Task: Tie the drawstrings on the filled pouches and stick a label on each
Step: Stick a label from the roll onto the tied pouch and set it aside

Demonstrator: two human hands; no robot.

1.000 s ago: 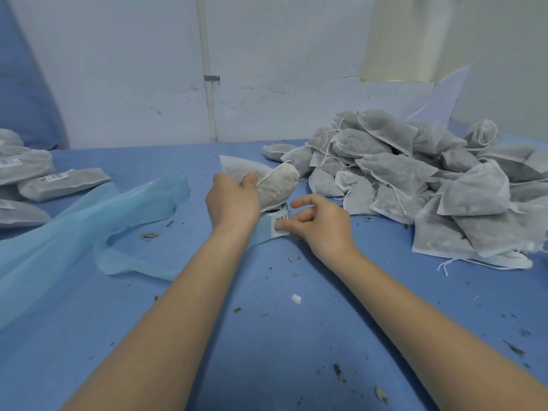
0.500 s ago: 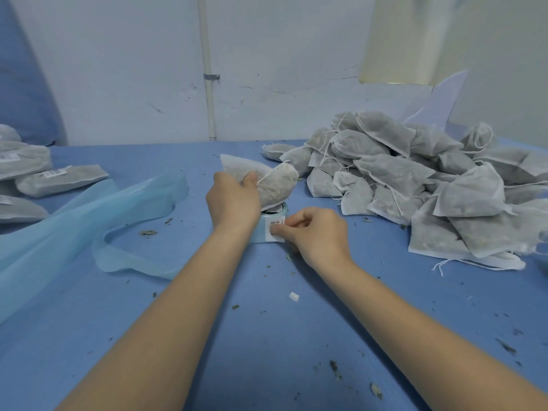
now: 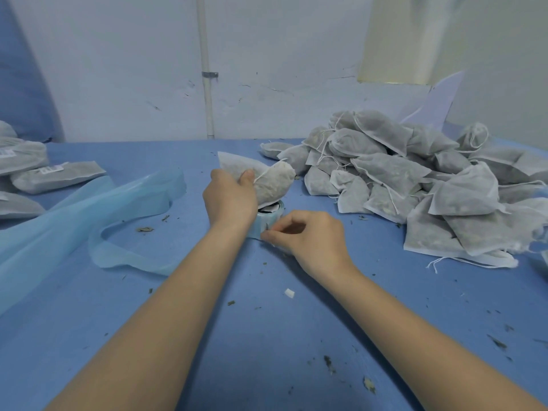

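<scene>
Desk (image 3: 267,336): blue, lying strewn with dark crumbs.
Pile of pouches (image 3: 415,185): lying heaped at right of frame, drawstrings trailing.
Labelled pouches (image 3: 56,176): lying flat at the left edge.
Held pouch (image 3: 267,179): sitting at centre, long axis running left-right, drawstring end pointing right.
Left hand (image 3: 229,200): gripping the held pouch.
Right hand (image 3: 311,238): pinching at the label roll (image 3: 267,218) below the pouch.

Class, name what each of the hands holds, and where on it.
Left hand grips a filled pouch around its middle. Right hand pinches a label edge at the roll.
</scene>
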